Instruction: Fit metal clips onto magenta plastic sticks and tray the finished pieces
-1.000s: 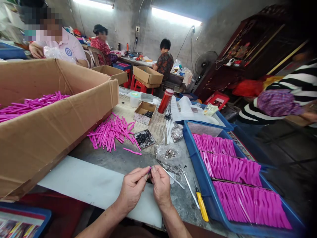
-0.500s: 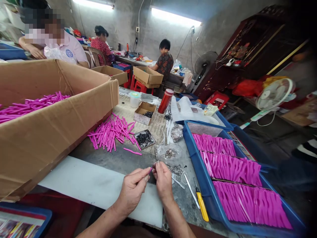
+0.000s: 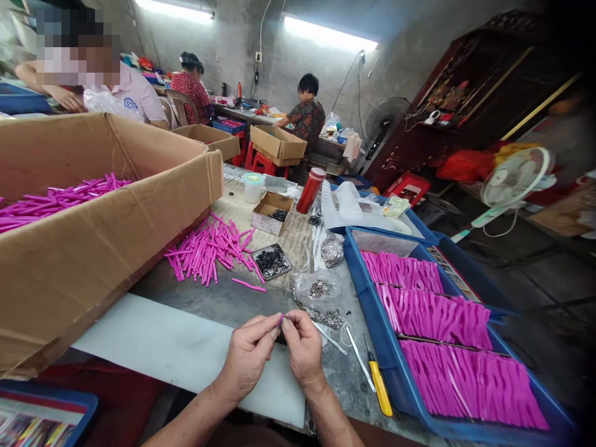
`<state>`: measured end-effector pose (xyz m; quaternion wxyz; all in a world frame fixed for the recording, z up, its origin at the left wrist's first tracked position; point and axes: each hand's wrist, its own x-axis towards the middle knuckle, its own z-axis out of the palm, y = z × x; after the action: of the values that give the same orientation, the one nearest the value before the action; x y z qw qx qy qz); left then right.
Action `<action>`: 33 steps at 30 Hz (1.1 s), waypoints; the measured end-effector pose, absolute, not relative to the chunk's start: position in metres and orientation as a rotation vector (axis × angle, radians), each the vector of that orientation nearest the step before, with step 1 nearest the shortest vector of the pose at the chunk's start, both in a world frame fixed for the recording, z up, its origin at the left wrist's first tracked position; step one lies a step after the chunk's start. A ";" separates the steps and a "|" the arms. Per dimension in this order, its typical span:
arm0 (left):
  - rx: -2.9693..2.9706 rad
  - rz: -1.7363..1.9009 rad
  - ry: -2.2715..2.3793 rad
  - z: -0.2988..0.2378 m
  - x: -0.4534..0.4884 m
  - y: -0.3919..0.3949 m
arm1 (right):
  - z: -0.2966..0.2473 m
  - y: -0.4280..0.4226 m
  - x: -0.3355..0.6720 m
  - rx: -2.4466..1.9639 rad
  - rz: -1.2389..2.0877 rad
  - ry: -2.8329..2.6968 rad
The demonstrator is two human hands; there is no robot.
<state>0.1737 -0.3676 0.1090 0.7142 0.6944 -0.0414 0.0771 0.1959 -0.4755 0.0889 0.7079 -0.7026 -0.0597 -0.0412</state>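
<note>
"Two bare hands, close together over the table's near edge. What's in them?"

"Left hand (image 3: 246,355): thumb and finger pinched on a magenta strip (image 3: 281,319), only its tip showing. Right hand (image 3: 304,351): fingers closed in a pinch, touching that tip. Cannot tell what, if anything, sits between them."

"Beneath?"

"White board (image 3: 186,347) under the left wrist, lying along the table (image 3: 172,298)."

"Ahead of the hands?"

"One lone strip (image 3: 249,285), then a loose pile (image 3: 209,251) beside the big carton (image 3: 112,261), which holds more. Black bits (image 3: 271,261) in a shallow tray (image 3: 279,274); small box (image 3: 265,224) behind, dark pieces inside. Metal rings (image 3: 320,288) in a clear bag, near the right hand."

"Right side?"

"Yellow screwdriver (image 3: 380,388) just beside a blue bin (image 3: 404,375). Three rows of strips (image 3: 435,316) in the bin, packed side by side. Red flask (image 3: 311,189) farther back, tilted in view."

"Others about?"

"Three people, seated beyond the carton. Nearest one wears a pale shirt (image 3: 139,99). White fan (image 3: 516,177) off right."
</note>
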 end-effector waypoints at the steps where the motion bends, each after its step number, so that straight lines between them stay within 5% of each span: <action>1: 1.537 0.173 -0.096 0.109 0.174 -0.368 | 0.090 -0.476 0.195 -1.566 -0.087 -0.137; 33: 1.559 0.171 -0.119 0.107 0.173 -0.369 | 0.093 -0.476 0.197 -1.466 0.000 -0.120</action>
<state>0.1731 -0.3692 0.1069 0.7065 0.7015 -0.0536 0.0769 0.1969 -0.4755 0.0934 0.7417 -0.6685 -0.0547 0.0001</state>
